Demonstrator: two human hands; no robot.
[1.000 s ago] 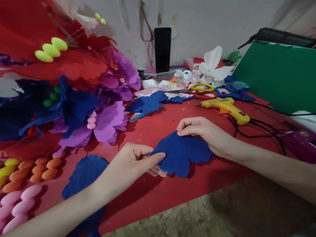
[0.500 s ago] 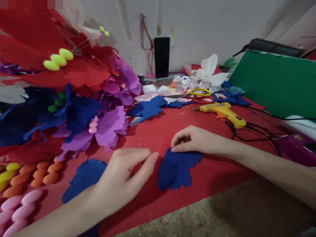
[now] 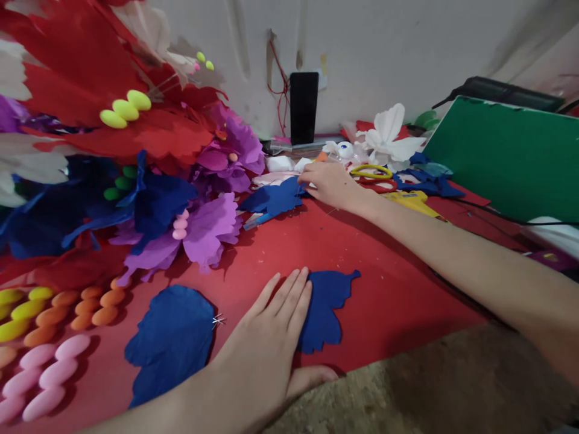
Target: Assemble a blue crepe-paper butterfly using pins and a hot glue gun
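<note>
Hands: 2. Left hand at 6 o'clock, right hand at 2. Blue cutouts: 3 clear ones, at 5, 8 and near centre toward 10; more at 2, overlapped, can't count. Phone: 1, at 12. Glue gun: 1, at 3. Green board: 1, at 3. Scissor loops: 2, at 2. Lime beads: 3 at 10, 2 at 11. Green beads: 3, at 9. Orange strands: 3, at 8. Pink strands: 2, at 8, 3 beads showing on each.
</note>
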